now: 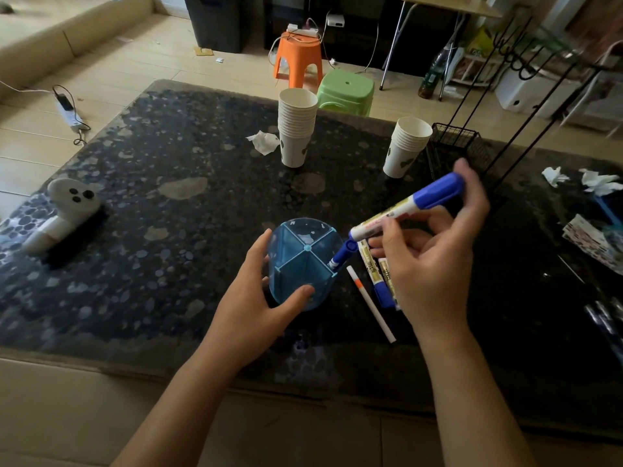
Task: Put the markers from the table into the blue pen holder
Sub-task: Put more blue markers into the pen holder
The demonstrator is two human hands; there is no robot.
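Head view: dark speckled stone bench [135, 170]. Round translucent blue plastic pen holder [303, 261] with four compartments stands near the front centre. Left hand [259, 294] wraps the holder's near-left side, thumb on the front wall, fingers curled on it. One blue-capped white marker [341, 256] already sits tilted in the holder's right compartment. Right hand [435, 251] pinches a white marker with blue cap [408, 205] between thumb and fingers, held up off the bench, slanted, its rear end just right of the holder rim. Under the right hand lie more blue-capped markers [379, 276] on the bench, probably two or three, partly hidden. Thin white stick with orange band [371, 305] lies beside them. Further back: two stacks of white paper cups [296, 126], [406, 146], crumpled white tissue [264, 141], black wire rack [455, 143]. White ghost-shaped brush [64, 214] at left edge.
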